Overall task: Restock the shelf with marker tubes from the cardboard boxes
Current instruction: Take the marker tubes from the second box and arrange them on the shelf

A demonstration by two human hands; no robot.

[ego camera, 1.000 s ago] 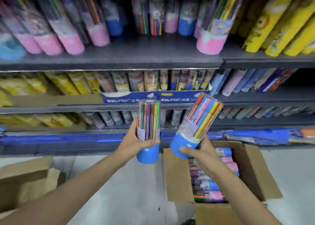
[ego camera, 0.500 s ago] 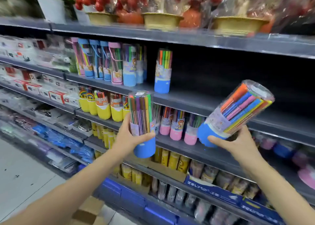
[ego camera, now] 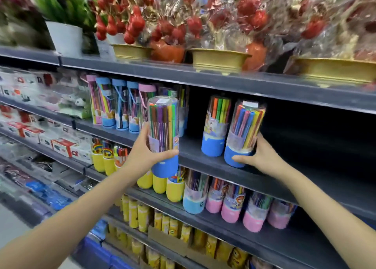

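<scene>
Head view: the right hand (ego camera: pixel 256 158) is closed around the blue base of a marker tube (ego camera: pixel 244 134) that leans slightly left, its base at the front lip of the dark shelf (ego camera: pixel 203 163). It stands just beside 1 upright blue-based tube (ego camera: pixel 216 126) already there. The left hand (ego camera: pixel 142 152) grips a second marker tube (ego camera: pixel 163 134) by its lower body, held upright in front of the shelf edge and not yet on it. The cardboard boxes are out of view.

The likeliest slip is at the right: a tilted tube released so near the lip could tip forward off the shelf, or knock its neighbour over. The clear plastic looks smooth, so a loosened grip might let it slide. At the left, the held tube passes close to the handled tubes (ego camera: pixel 120 106) behind it, and pushing it in carelessly could topple that row.
</scene>
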